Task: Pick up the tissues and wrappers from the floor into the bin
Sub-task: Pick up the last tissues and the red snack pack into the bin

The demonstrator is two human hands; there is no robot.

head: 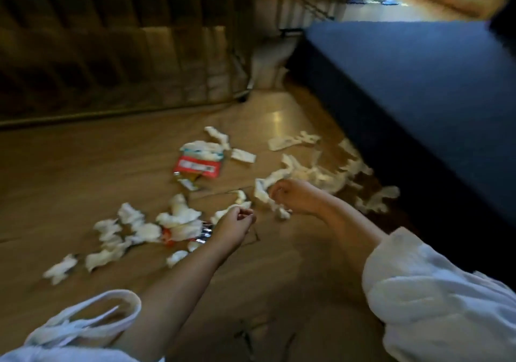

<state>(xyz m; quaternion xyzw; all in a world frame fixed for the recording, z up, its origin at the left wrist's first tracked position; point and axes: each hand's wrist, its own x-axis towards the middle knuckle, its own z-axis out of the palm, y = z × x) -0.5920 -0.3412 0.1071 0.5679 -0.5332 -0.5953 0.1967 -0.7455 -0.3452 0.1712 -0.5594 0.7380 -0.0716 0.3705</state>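
Crumpled white tissues (178,216), red wrapper (196,166)

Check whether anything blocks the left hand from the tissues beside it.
Nothing visible does: the left hand is right beside the tissues on the floor. The bin is out of view, so that path cannot be judged.

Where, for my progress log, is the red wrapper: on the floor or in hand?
On the floor; the red wrapper lies partly under tissues, unheld.

A blue bed (418,82) stands near a slatted frame (111,54) with a small caster (242,98).
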